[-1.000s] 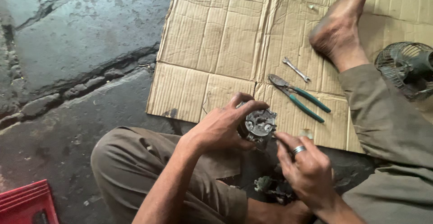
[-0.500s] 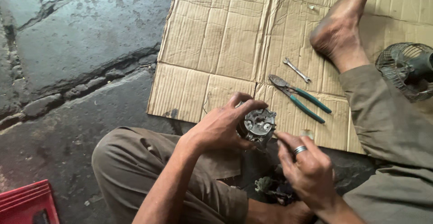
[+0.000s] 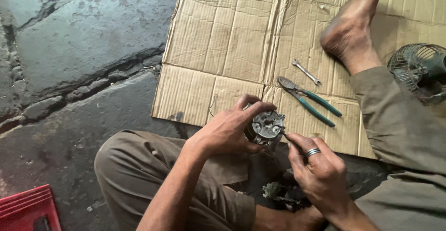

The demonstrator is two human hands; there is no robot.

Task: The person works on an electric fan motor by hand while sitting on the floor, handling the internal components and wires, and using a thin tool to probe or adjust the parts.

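Gripped in the left hand (image 3: pixel 227 131), fingers wrapped around its body, the small electric motor (image 3: pixel 265 127) faces upward; right hand (image 3: pixel 320 170) fingertips pinch at its rim.

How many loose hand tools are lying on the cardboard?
2: a small spanner near the bare foot, and green-handled pliers just below it. Any others under the legs would be hidden.
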